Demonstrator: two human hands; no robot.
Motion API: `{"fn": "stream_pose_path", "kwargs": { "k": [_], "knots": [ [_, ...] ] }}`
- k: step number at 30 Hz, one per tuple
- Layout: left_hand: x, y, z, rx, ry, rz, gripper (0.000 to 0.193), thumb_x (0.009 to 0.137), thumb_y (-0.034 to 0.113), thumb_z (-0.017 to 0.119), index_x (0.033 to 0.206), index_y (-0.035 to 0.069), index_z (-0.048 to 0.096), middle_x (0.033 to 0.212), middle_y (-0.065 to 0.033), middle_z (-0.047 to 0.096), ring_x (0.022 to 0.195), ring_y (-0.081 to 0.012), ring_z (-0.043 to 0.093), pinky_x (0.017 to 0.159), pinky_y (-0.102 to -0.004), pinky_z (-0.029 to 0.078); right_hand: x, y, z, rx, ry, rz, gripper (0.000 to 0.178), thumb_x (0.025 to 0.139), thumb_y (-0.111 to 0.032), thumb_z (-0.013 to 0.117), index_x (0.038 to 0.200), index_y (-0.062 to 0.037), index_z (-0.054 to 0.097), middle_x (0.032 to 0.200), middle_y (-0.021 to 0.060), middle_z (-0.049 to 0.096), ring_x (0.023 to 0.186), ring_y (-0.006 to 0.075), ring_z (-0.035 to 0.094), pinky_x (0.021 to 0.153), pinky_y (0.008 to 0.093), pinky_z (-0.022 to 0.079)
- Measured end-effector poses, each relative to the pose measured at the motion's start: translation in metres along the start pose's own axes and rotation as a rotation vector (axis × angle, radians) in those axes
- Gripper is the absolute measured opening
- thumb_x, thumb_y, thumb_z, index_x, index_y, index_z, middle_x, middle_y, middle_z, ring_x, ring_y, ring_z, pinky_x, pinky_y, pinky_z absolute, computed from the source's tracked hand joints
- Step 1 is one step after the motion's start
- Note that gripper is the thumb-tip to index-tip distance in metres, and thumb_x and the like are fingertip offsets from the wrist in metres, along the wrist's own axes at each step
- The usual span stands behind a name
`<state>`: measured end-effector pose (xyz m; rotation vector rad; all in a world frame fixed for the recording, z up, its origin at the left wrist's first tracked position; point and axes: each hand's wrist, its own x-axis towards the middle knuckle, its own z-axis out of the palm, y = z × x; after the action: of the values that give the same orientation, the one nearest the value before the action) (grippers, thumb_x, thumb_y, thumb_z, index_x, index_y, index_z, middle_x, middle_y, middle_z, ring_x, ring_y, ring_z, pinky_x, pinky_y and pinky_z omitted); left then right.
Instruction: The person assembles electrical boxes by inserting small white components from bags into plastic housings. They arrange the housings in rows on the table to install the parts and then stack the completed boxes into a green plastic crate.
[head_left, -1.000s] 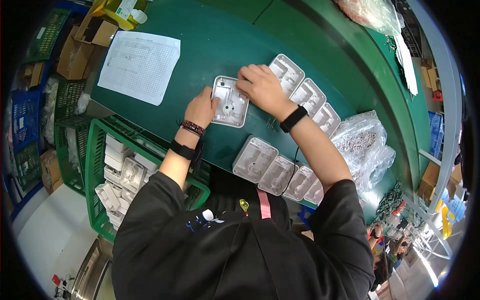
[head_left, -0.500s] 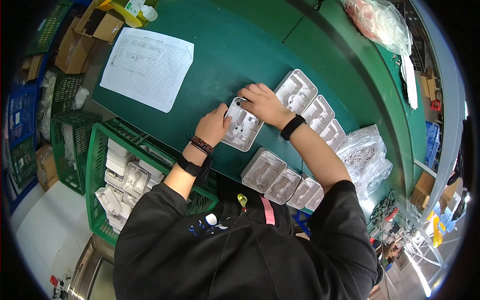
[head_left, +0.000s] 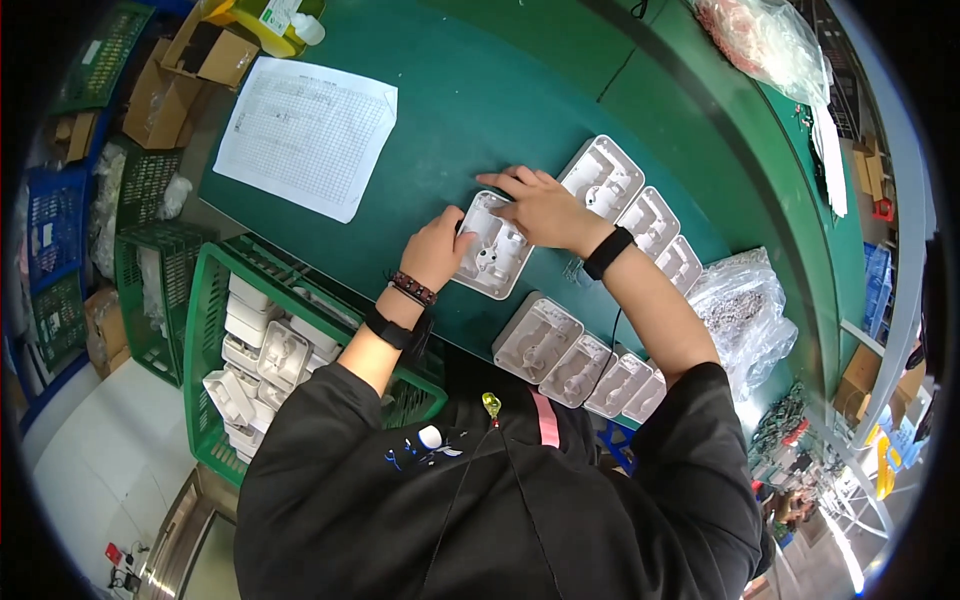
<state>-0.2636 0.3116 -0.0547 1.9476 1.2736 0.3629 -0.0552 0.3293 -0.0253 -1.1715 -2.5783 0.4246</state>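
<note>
Hands meet over one white moulded plastic housing (head_left: pixel 490 246) lying on the green bench (head_left: pixel 480 90), between a printed sheet (head_left: pixel 308 135) and a row of like housings (head_left: pixel 645 215). The left hand (head_left: pixel 437 250) closes thumb and fingers on its near-left edge; the right hand (head_left: pixel 540 208) lies flat across its top, fingers spread, pressing rather than gripping. The piece looks light, rigid and thin-walled, probably a bit slick; its outer rim seems the safest hold, clear of the inner ribs. More housings (head_left: pixel 580 362) sit by the body, others in a green crate (head_left: pixel 205 330).
</note>
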Motion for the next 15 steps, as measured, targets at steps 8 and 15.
{"fn": "stream_pose_path", "kwargs": {
  "k": [8,15],
  "knots": [
    [-0.013,0.045,-0.023,-0.766,-0.026,-0.284,0.039,0.090,0.039,0.038,0.098,0.004,0.051,0.066,-0.0058,0.053,0.051,-0.0139,0.049,0.043,-0.0256,0.037,-0.018,-0.051,-0.031,0.877,0.342,0.546,0.019,0.067,-0.004,0.062,0.086,-0.0074,0.062,0.100,0.0088,0.049,0.094,0.0256,0.045,0.082,0.0356,0.038],
    [-0.019,0.109,0.005,-1.082,-0.316,-0.523,0.056,0.091,0.051,0.023,0.097,0.003,0.050,0.069,-0.0006,0.050,0.047,-0.0038,0.035,0.040,-0.0171,0.027,-0.072,-0.100,-0.040,0.485,0.411,0.576,0.020,0.066,-0.009,0.068,0.085,-0.0084,0.061,0.095,0.0076,0.048,0.091,0.0254,0.044,0.080,0.0351,0.038]
  ]
}}
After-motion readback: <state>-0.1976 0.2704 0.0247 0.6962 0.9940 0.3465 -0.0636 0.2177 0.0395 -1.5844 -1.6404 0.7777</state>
